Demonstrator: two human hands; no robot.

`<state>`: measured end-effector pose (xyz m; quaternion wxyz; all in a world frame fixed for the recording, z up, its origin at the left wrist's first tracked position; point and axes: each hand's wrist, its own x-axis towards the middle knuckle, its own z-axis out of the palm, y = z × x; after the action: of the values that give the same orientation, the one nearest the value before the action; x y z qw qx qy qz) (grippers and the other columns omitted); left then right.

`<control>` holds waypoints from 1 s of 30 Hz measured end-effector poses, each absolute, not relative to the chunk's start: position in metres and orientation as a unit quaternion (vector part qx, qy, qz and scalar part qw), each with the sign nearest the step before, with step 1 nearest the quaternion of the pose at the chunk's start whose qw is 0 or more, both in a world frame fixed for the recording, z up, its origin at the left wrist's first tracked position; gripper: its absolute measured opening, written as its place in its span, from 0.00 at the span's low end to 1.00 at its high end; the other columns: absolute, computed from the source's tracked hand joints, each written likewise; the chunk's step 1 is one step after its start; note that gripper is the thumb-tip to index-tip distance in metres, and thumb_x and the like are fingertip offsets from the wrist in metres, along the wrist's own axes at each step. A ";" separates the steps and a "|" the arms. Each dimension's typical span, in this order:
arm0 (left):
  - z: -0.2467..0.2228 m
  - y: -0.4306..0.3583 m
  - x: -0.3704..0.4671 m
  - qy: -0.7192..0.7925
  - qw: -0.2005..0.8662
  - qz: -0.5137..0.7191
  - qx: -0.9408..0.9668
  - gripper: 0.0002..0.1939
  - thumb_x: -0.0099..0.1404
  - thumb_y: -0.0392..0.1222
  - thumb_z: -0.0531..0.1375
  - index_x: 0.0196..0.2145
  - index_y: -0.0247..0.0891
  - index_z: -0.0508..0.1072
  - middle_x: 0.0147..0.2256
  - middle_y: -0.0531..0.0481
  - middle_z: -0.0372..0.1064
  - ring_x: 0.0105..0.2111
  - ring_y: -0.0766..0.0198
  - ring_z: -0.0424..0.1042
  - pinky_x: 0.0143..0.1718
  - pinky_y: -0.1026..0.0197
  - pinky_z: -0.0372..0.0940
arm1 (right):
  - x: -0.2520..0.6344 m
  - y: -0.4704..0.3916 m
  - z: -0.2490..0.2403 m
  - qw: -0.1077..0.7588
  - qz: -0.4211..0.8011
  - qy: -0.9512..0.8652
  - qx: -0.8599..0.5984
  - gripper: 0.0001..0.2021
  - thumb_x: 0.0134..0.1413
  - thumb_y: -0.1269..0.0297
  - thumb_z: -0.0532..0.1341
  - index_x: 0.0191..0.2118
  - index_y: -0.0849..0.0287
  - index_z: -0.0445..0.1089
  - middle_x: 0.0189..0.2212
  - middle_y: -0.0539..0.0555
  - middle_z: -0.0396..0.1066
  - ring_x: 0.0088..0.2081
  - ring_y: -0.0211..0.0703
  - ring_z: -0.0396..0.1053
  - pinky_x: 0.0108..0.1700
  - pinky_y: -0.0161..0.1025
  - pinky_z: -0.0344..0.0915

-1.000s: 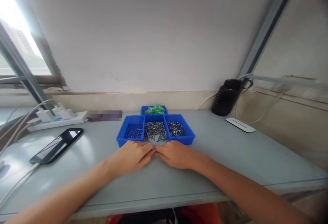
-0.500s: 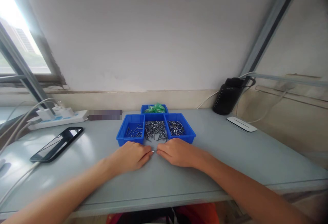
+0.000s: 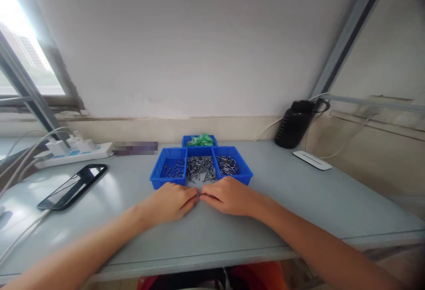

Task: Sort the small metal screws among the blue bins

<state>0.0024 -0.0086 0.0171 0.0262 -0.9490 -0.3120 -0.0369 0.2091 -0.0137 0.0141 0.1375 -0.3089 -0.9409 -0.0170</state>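
Note:
My left hand (image 3: 172,202) and my right hand (image 3: 229,196) meet just in front of the blue bins, knuckles up. Fingertips of both are pinched on a small silver screw (image 3: 199,195); only a sliver of it shows between them, so its full shape is hidden. Beyond my left hand stands the left blue bin (image 3: 160,166) with a few loose screws. A dense heap of metal screws (image 3: 200,166) fills the middle bin and spreads onto the table at its front. The right blue bin (image 3: 245,164) holds many similar pieces.
Behind the middle bin, another blue bin (image 3: 186,139) holds green plastic (image 3: 202,139). On the grey table (image 3: 212,232) lie a phone (image 3: 73,187) and a power strip (image 3: 96,152) at left. A black bottle (image 3: 292,126) and a white flat device (image 3: 311,160) are at right.
My right hand has shifted slightly left, closing the gap to my left hand. Less of the screw shows between the fingertips.

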 end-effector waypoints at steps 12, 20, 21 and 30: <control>0.017 -0.009 0.002 -0.336 0.030 -0.034 -0.941 0.11 0.67 0.45 0.45 0.39 0.40 0.63 0.21 0.54 0.66 0.22 0.64 0.68 0.22 0.64 0.52 | 0.208 -0.013 0.015 0.144 -0.030 -0.934 -0.326 0.13 0.62 0.63 0.47 0.32 0.59 0.66 0.25 0.49 0.70 0.26 0.36 0.66 0.27 0.33 0.50; 0.017 -0.013 0.005 -0.337 -0.068 -0.048 -0.938 0.12 0.67 0.46 0.45 0.35 0.39 0.64 0.20 0.55 0.64 0.21 0.66 0.66 0.22 0.65 0.52 | 0.207 -0.013 0.012 0.134 -0.034 -0.932 -0.334 0.17 0.62 0.60 0.47 0.28 0.60 0.68 0.22 0.50 0.70 0.26 0.36 0.66 0.27 0.33 0.50; 0.017 -0.013 0.005 -0.335 -0.089 -0.053 -0.937 0.12 0.66 0.46 0.45 0.34 0.39 0.63 0.19 0.56 0.63 0.20 0.67 0.66 0.21 0.65 0.52 | 0.207 -0.012 0.011 0.136 -0.035 -0.932 -0.333 0.18 0.62 0.59 0.46 0.28 0.60 0.68 0.22 0.50 0.70 0.26 0.36 0.66 0.27 0.33 0.50; 0.024 -0.018 0.009 -0.356 -0.276 -0.064 -0.890 0.09 0.64 0.46 0.48 0.34 0.38 0.61 0.18 0.58 0.65 0.18 0.69 0.63 0.21 0.67 0.55 | 0.208 -0.012 0.006 0.145 -0.086 -0.932 -0.321 0.18 0.62 0.60 0.47 0.26 0.60 0.68 0.21 0.50 0.70 0.23 0.35 0.65 0.26 0.33 0.49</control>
<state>0.0093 -0.0180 0.0237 -0.2762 -0.8904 -0.3562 -0.0636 0.2080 -0.0121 0.0056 0.1453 -0.3214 -0.9317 -0.0863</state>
